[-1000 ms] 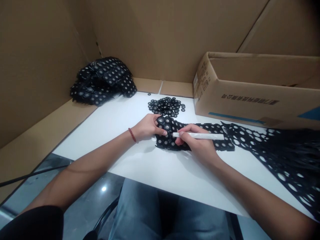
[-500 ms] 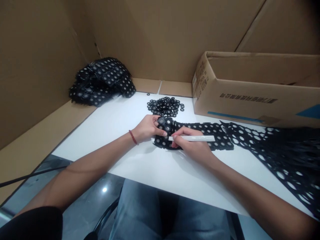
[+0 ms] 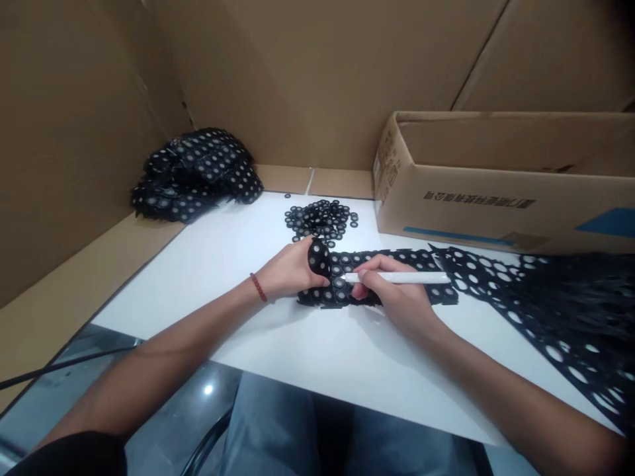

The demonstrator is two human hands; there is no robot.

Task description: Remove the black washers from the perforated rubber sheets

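Observation:
A black rubber sheet (image 3: 364, 263) with rows of round rings lies across the white tabletop. My left hand (image 3: 292, 268) grips its left end, with the corner bent up between thumb and fingers. My right hand (image 3: 391, 284) holds a white pen-shaped tool (image 3: 411, 277) whose tip points left, at the sheet beside my left thumb. Whether the tip touches a ring, I cannot tell. Just behind my left hand is a pile of small black rings (image 3: 320, 218). My right hand covers part of the sheet.
A heap of black perforated sheets (image 3: 198, 172) sits at the back left. An open cardboard box (image 3: 476, 198) stands at the back right. Black sheet with punched-out holes (image 3: 560, 317) spreads over the table's right side. Cardboard walls (image 3: 297, 79) rise behind the white table (image 3: 198, 277).
The sheet's left end is now folded up further in my left hand. My right hand has shifted slightly right with the white tool. The whole view has tilted up a little.

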